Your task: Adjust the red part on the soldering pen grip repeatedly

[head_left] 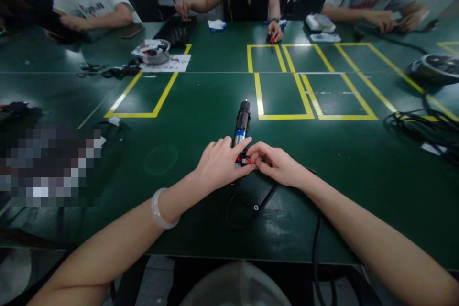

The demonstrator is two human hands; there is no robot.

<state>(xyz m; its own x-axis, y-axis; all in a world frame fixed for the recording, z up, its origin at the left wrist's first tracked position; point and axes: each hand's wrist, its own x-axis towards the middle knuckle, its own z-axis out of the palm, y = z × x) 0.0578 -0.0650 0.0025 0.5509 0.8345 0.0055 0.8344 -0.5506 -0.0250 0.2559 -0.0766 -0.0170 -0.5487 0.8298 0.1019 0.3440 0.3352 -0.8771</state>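
Observation:
An electric screwdriver (243,119) lies on the green table in front of me, its thin bit pointing away. It has a black front end and a silver motor section with a blue band. My left hand (221,160) is closed around its rear part, thumb and finger on either side of small red and orange parts (245,160) at the tool's exposed inside. The fingertips of my right hand (274,162) pinch at the right end of these parts; what exactly sits between them is hidden. A black cable (267,197) runs under my right hand with a small white ring on it.
Yellow tape outlines (287,117) mark the table (201,91). Across it, a person holds a red-handled screwdriver (273,38); others sit either side. A metal bowl (158,52), a black tray (175,31), coiled black cables (418,126) and a round metal container (439,68) stand around.

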